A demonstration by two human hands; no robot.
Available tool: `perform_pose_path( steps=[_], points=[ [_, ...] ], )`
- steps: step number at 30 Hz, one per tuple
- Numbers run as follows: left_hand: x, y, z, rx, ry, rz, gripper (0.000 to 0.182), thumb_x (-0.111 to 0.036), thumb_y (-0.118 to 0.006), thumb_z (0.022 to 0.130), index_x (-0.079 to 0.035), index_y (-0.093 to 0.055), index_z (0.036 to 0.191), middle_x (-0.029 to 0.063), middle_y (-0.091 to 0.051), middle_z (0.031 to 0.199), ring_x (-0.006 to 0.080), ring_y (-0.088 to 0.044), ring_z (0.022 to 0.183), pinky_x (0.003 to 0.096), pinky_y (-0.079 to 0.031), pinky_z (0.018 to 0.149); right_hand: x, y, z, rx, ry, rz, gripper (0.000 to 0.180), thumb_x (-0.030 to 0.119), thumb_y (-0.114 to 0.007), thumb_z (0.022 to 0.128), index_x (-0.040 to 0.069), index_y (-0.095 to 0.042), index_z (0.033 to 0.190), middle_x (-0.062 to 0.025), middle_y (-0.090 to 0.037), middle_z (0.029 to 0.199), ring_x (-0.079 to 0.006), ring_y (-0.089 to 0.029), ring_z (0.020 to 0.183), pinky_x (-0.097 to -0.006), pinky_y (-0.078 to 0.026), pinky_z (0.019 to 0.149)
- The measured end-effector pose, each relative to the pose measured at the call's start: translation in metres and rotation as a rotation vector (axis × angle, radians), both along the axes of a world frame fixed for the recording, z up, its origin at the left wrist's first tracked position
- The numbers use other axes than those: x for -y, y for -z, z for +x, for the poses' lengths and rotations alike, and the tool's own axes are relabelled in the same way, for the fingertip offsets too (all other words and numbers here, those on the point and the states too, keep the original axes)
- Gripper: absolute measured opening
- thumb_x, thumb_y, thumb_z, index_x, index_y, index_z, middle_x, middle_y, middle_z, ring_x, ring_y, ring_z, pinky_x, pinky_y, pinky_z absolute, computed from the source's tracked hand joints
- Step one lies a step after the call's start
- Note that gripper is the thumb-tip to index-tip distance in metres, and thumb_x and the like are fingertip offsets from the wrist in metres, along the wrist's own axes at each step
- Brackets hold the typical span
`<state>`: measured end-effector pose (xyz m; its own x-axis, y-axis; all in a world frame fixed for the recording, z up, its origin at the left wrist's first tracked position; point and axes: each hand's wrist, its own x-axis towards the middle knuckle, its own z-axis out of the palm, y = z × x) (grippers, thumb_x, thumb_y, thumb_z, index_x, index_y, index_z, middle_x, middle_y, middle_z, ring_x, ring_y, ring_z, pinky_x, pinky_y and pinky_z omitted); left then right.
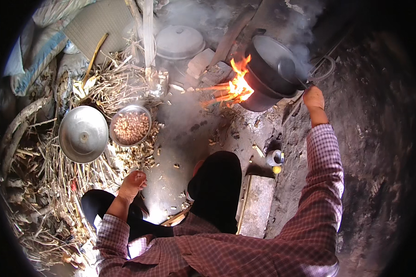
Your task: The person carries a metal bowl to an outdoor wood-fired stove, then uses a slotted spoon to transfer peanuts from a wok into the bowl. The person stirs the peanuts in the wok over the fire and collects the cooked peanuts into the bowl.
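At the upper right, my right hand (pixel 313 98) is closed on the handle of a dark ladle or spatula, whose round head (pixel 286 68) is over a deep black pot (pixel 270 57). The pot rests on a stove with flames (pixel 241 85) and burning sticks at its left side. My left hand (pixel 133 183) hovers above my left knee, fingers loosely curled; whether it holds anything is not clear. Ahead of it are a steel bowl of peanuts (pixel 130 126) and a round metal lid or dish (pixel 83 134), both on heaped sticks and shells. Smoke rises around the pot.
Dry sticks (pixel 55 194) cover the left side. A lidded metal pot (pixel 179 41) stands at the back beside bricks (pixel 200 63). A small metal tin (pixel 275 158) and a yellow round thing (pixel 276 169) lie near a pale block (pixel 257 206). A rough dark wall (pixel 371 145) borders the right.
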<state>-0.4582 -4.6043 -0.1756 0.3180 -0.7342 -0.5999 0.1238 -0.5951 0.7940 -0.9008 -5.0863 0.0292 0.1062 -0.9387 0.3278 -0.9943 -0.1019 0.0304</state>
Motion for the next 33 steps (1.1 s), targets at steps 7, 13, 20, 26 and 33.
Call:
perform_pose_path(
  steps=[7, 13, 20, 26, 33],
  points=[
    [0.006, 0.009, -0.002, 0.029, 0.001, 0.045, 0.028, -0.025, -0.055, 0.086, 0.001, -0.055, 0.097, 0.0072, -0.059, 0.080, 0.0143, -0.057, 0.069, 0.0249, -0.045, 0.061, 0.067, -0.008, 0.014, -0.227, -0.004, 0.144, 0.024, 0.012, -0.048, 0.081, 0.003, -0.067, 0.092, -0.0179, -0.064, 0.101, -0.0363, -0.059, 0.100, -0.0413, -0.047, 0.086],
    [0.006, 0.013, 0.000, 0.001, -0.007, 0.068, 0.028, -0.026, -0.054, 0.086, 0.000, -0.055, 0.097, 0.0073, -0.059, 0.083, 0.0145, -0.057, 0.070, 0.0252, -0.045, 0.061, 0.087, -0.040, 0.007, 0.154, 0.046, 0.591, 0.017, 0.013, -0.057, 0.082, 0.001, -0.065, 0.073, -0.0124, -0.065, 0.077, -0.0231, -0.060, 0.055, -0.0359, -0.043, 0.043],
    [0.010, 0.016, -0.001, 0.021, 0.007, 0.072, 0.027, -0.024, -0.055, 0.085, -0.001, -0.056, 0.097, 0.0075, -0.059, 0.081, 0.0147, -0.057, 0.069, 0.0254, -0.046, 0.062, 0.074, -0.012, 0.016, 0.926, 0.175, 0.722, 0.015, 0.018, -0.054, 0.088, 0.006, -0.054, 0.079, -0.0065, -0.053, 0.061, -0.0105, -0.032, 0.038, -0.0252, -0.026, 0.036],
    [0.006, 0.023, 0.003, 0.001, 0.001, 0.053, 0.025, -0.024, -0.056, 0.085, -0.002, -0.057, 0.096, 0.0072, -0.060, 0.080, 0.0146, -0.057, 0.069, 0.0253, -0.046, 0.061, 0.073, 0.005, -0.005, 1.333, 0.226, 0.777, 0.012, 0.017, -0.047, 0.092, 0.006, -0.051, 0.089, -0.0064, -0.052, 0.062, -0.0050, -0.030, 0.038, -0.0193, -0.025, 0.035],
    [0.008, 0.019, -0.001, -0.021, -0.041, 0.047, 0.022, -0.023, -0.056, 0.085, -0.002, -0.056, 0.094, 0.0051, -0.057, 0.076, 0.0124, -0.055, 0.065, 0.0234, -0.044, 0.057, 0.065, 0.017, -0.021, 1.593, 0.258, 0.677, 0.016, 0.014, -0.042, 0.093, 0.004, -0.053, 0.098, -0.0072, -0.053, 0.066, -0.0067, -0.032, 0.040, -0.0186, -0.026, 0.034]
  ],
)
